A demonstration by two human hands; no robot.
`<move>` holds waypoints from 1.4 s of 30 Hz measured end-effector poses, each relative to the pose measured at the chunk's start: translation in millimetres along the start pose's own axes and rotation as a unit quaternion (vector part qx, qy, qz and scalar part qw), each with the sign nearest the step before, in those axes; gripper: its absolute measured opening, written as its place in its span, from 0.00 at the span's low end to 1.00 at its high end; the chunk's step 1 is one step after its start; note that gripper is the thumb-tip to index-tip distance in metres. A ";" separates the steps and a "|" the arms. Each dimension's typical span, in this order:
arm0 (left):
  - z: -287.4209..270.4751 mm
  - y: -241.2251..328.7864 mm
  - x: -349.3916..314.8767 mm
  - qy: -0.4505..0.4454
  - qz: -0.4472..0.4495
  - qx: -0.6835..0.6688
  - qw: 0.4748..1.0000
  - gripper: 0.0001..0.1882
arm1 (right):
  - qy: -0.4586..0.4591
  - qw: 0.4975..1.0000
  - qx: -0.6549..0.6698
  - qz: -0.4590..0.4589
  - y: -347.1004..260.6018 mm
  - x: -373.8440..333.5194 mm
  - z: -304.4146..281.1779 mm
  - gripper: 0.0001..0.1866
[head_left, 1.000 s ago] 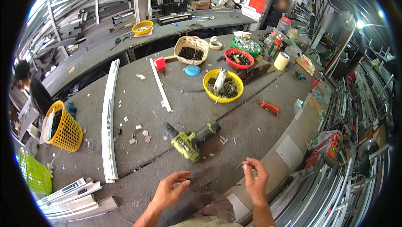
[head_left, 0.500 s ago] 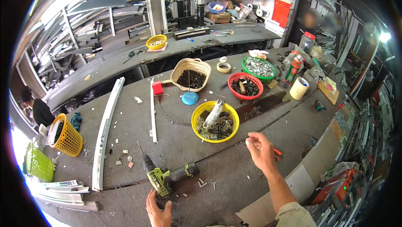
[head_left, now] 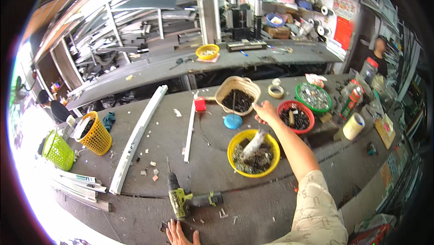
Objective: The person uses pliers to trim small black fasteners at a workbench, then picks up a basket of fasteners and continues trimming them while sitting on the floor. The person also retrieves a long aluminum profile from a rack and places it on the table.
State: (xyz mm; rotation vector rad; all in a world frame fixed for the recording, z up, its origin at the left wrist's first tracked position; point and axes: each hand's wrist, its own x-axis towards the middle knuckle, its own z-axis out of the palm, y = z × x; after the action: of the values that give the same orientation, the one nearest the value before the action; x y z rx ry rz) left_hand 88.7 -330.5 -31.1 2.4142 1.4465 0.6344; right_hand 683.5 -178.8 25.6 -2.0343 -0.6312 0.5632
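My left hand point(head_left: 181, 234) lies near the table's front edge, fingers spread, beside the base of a green and black cordless drill point(head_left: 179, 200). The drill rests on its side, its long bit pointing away from me. My right arm stretches forward over the table. My right hand point(head_left: 266, 112) hovers at the right side of a beige basket point(head_left: 238, 84) of small dark parts, its fingers loosely bent and apart; I see nothing in them. Close by are a red basket point(head_left: 295, 131) of dark parts, a blue round base point(head_left: 233, 121) with an upright rod, and a yellow basket point(head_left: 277, 154) of mixed hardware.
A long white profile point(head_left: 138, 141) and a shorter white strip point(head_left: 190, 136) lie at left. Farther right stand a green basket point(head_left: 329, 106) of metal parts, a spray can point(head_left: 351, 103) and a tape roll point(head_left: 353, 126). A person point(head_left: 58, 109) is at far left, another at far right.
My right hand has reached forward from the front right of the table to the beige basket. My left hand stays by the drill, and the view has shifted.
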 end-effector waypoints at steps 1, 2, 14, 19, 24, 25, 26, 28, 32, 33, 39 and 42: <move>-0.7 0.2 3.5 0.013 0.007 -0.001 1.000 0.43 | -0.016 1.000 -0.024 0.013 -9.7 20.1 4.6 0.34; -1.4 2.5 3.9 0.022 -0.002 0.005 1.000 0.42 | -0.037 0.999 0.013 0.036 -12.8 33.5 12.7 0.30; 1.6 3.9 9.4 -0.024 -0.046 0.028 0.998 0.39 | 0.100 0.987 0.086 -0.094 -22.0 -0.1 -115.0 0.16; 5.5 -3.1 4.8 -0.048 -0.040 0.036 0.997 0.40 | 0.115 0.972 0.176 -0.100 -19.6 -131.6 -174.3 0.12; 7.8 -7.7 1.1 -0.039 -0.001 0.051 0.998 0.39 | 0.065 0.989 0.127 -0.031 -8.1 -262.1 -186.6 0.14; 8.7 -9.2 1.4 -0.035 0.000 0.049 0.998 0.39 | 0.060 0.989 0.132 -0.021 -2.8 -287.1 -185.3 0.17; 10.8 -9.7 0.9 -0.026 0.003 0.041 0.999 0.39 | 0.058 0.990 0.122 -0.031 5.2 -310.0 -176.0 0.19; 12.4 -12.3 -0.7 -0.016 0.006 0.028 0.999 0.38 | 0.019 0.993 0.109 -0.035 21.1 -354.9 -158.9 0.21; 11.6 -18.4 -2.5 -0.015 -0.005 -0.019 1.000 0.36 | -0.101 0.984 0.142 -0.035 54.0 -404.5 -125.7 0.26; 10.5 -19.1 -3.1 -0.015 -0.015 -0.034 0.999 0.36 | -0.120 0.973 0.186 -0.062 63.7 -412.4 -111.3 0.26; -2.7 -10.6 -14.0 0.003 -0.022 -0.135 0.991 0.27 | -0.174 0.981 -0.080 0.012 93.1 -420.9 -71.7 0.24; -7.9 3.4 -23.3 0.041 0.003 -0.155 0.987 0.22 | -0.030 0.987 -0.124 -0.098 83.7 -428.2 -75.0 0.22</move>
State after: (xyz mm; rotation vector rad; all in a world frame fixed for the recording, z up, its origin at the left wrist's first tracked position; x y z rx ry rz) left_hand 77.9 -352.7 -28.2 2.1743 1.2639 0.8965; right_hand 419.2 -533.0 51.9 -2.1593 -0.9678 0.4472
